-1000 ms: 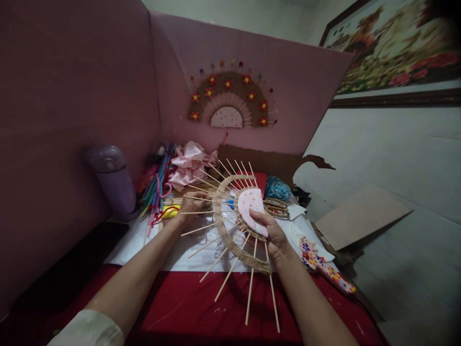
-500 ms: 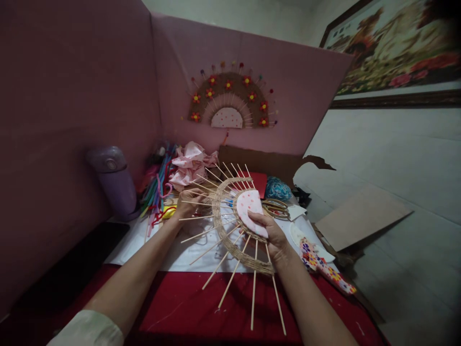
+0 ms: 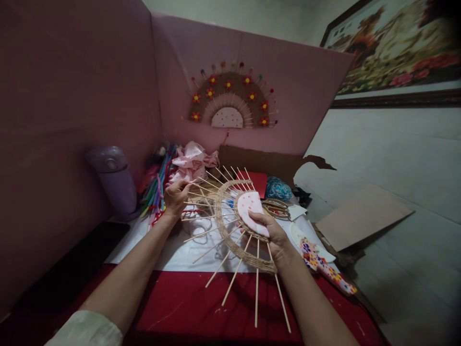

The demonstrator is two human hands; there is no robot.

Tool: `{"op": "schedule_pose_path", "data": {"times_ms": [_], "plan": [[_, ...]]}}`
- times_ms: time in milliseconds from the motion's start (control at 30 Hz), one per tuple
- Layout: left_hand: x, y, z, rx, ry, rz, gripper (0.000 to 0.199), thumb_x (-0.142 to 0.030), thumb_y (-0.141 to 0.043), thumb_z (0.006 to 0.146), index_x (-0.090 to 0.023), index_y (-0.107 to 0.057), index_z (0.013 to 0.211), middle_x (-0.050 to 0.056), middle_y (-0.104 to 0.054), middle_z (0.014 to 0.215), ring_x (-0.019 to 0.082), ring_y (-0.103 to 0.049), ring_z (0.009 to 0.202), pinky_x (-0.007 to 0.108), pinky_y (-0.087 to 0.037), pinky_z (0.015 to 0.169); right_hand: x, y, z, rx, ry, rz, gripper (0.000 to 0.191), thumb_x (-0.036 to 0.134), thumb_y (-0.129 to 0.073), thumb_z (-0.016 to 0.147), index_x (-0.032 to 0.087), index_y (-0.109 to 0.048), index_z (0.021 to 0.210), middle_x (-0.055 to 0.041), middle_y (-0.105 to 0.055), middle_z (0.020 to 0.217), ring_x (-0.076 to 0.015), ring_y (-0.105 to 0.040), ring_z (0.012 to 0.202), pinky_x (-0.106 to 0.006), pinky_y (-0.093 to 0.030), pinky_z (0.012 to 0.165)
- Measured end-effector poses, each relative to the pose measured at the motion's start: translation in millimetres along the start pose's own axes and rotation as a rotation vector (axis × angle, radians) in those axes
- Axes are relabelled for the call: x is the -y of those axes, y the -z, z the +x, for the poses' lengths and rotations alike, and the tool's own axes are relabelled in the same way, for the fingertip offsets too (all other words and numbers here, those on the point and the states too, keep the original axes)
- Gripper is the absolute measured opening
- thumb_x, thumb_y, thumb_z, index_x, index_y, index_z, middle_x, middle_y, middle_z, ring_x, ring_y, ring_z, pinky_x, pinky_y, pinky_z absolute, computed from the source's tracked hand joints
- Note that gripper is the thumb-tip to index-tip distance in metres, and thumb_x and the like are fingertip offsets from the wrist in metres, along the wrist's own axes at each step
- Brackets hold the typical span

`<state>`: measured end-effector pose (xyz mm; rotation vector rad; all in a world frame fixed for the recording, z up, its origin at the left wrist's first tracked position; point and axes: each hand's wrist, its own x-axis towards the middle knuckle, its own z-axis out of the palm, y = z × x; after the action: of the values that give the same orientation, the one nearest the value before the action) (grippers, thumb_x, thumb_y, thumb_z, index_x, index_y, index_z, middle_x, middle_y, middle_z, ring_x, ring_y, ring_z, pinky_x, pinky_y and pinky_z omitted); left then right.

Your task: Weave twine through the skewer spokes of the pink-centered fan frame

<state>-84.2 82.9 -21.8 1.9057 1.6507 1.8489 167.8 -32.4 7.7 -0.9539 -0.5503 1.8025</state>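
Note:
My right hand (image 3: 272,235) grips a half-round fan frame by its spotted pink-white fabric centre (image 3: 251,214), thumb on top, other fingers mostly hidden beneath. Thin wooden sticks (image 3: 231,281) radiate from the centre, and a woven band of brown twine (image 3: 224,228) crosses them partway out, with the stick ends bare beyond it. At the frame's far left edge my left hand (image 3: 175,198) is closed in a pinch close to the stick tips, on what looks like a thin strand of twine. Loose twine (image 3: 201,226) lies in loops on the white sheet below.
A finished-looking flowered fan (image 3: 230,86) is fixed to the pink board. Behind the hands lie crumpled pink fabric (image 3: 192,161), blue yarn (image 3: 278,188) and scissors (image 3: 276,208). A purple bottle (image 3: 114,182) and coloured pipe cleaners (image 3: 157,190) stand left; patterned fabric (image 3: 333,274) lies right.
My left hand has moved left and slightly up, away from the woven band. The fan frame has shifted slightly right and down in my right hand, which keeps its grip.

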Motion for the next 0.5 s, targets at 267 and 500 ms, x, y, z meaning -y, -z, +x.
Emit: {"op": "schedule_pose_path", "data": {"times_ms": [267, 500], "plan": [[-3.5, 5.2, 0.4, 0.018, -0.024, 0.026, 0.015, -0.031, -0.057, 0.077, -0.019, -0.061, 0.069, 0.001, -0.063, 0.066, 0.014, -0.055, 0.061, 0.022, -0.037, 0.06, 0.1, 9.2, 4.8, -0.017, 0.011, -0.035, 0.02, 0.021, -0.055, 0.079, 0.007, -0.064, 0.089, -0.0106, -0.071, 0.066, -0.0172, -0.064, 0.047, -0.024, -0.05, 0.04], [-5.5, 8.1, 2.1, -0.014, -0.046, -0.01, 0.018, -0.033, -0.06, 0.074, -0.018, -0.061, 0.066, -0.001, -0.059, 0.06, 0.012, -0.052, 0.057, 0.021, -0.034, 0.057, -2.7, 1.8, 3.0, -0.02, 0.01, -0.013, 0.014, 0.011, -0.051, 0.078, 0.006, -0.063, 0.083, -0.0101, -0.07, 0.063, -0.017, -0.064, 0.047, -0.027, -0.055, 0.048]]}}
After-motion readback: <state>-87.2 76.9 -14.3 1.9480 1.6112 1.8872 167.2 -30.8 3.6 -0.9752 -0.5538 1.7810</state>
